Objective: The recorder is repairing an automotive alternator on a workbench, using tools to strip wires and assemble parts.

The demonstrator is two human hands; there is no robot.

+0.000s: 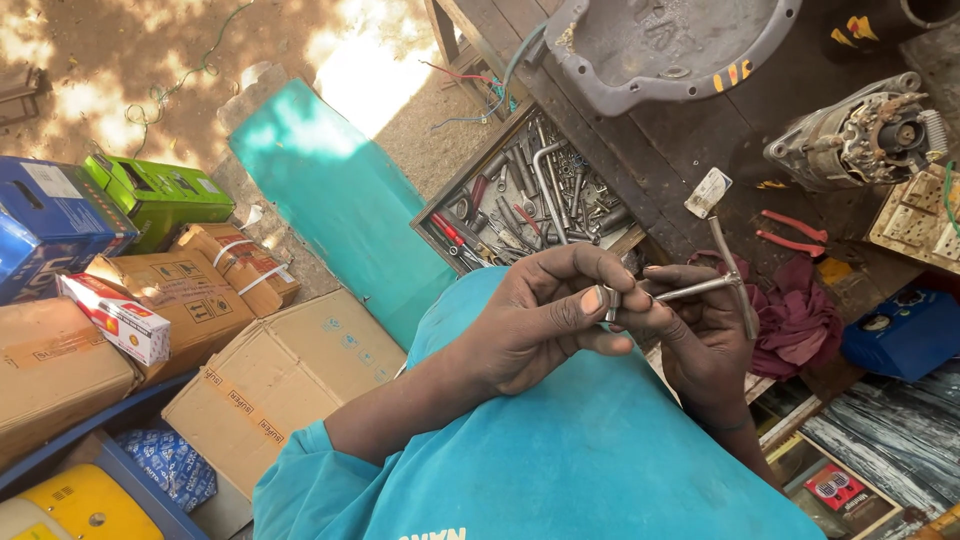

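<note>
Item one, closest to you: your own turquoise sleeve point(560, 470) and lap, filling the lower frame.

Item two: your left hand point(545, 320), fingers curled shut, thumb and forefinger pinched on a small metal socket point(610, 303) at the end of the tool.

Item three: your right hand point(700, 335), closed around the shaft of a T-handle wrench point(722, 285). The crossbar stands up and tilts right, above the knuckles. Wrench and socket are both held in the air over your lap, touching no surface.

Item four: an open wooden tool tray point(530, 200) packed with spanners, sockets and screwdrivers, just beyond your hands.

Item five: the dark wooden surface point(690, 130), carrying a grey metal housing point(665, 45), an alternator-like unit point(865, 135), red-handled pliers point(790, 232) and a maroon rag point(800, 315).

Item six: cardboard cartons point(280, 385), a green box point(155, 195) and a blue box point(45, 225) on the sandy ground to your left, beside a teal panel point(340, 200).

Hazards, as judged: the socket is small and gripped only by fingertips, so a slip could drop it into your lap or onto the sand, where it would be hard to find. If the socket sits crooked on the shaft end, forcing it could jam it or pinch your thumb. The free crossbar could swing and knock your right wrist if your grip on the shaft loosens.
</note>
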